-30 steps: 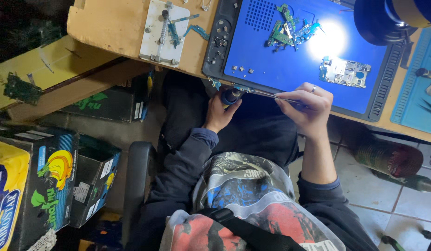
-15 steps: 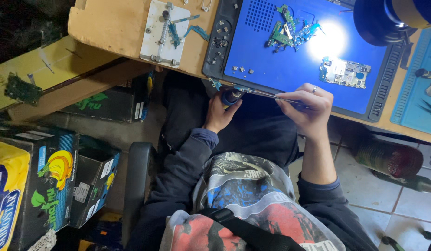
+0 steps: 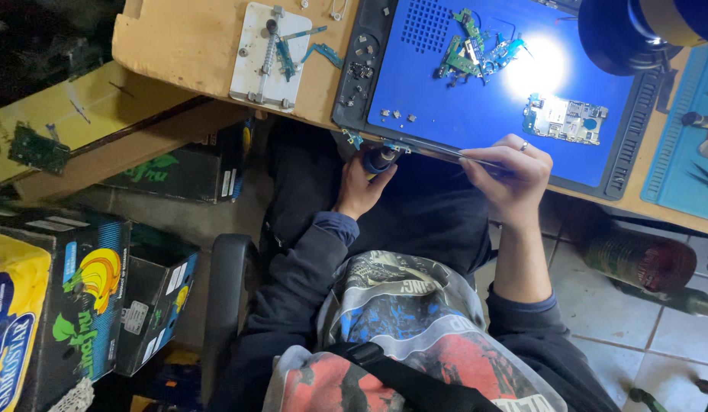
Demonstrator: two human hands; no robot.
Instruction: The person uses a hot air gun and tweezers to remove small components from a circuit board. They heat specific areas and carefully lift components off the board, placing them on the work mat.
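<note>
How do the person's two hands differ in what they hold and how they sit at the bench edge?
The left hand wraps around a stubby dark tool handle in a fist grip; the right hand pinches thin tweezers between the fingertips. The left hand sits below the blue mat's near corner, whereas the right hand rests against its front edge, further along. The right hand shows a ring; none is visible on the left. Both tools meet near the mat's corner.

left hand [image 3: 359, 187] on handle [image 3: 377, 160], right hand [image 3: 506, 174] perhaps holding tweezers [image 3: 445, 155]

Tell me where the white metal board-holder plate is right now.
In the head view, the white holder plate lies on the wooden bench top, upper left, just left of the blue work mat and up-left of the left hand.
</note>
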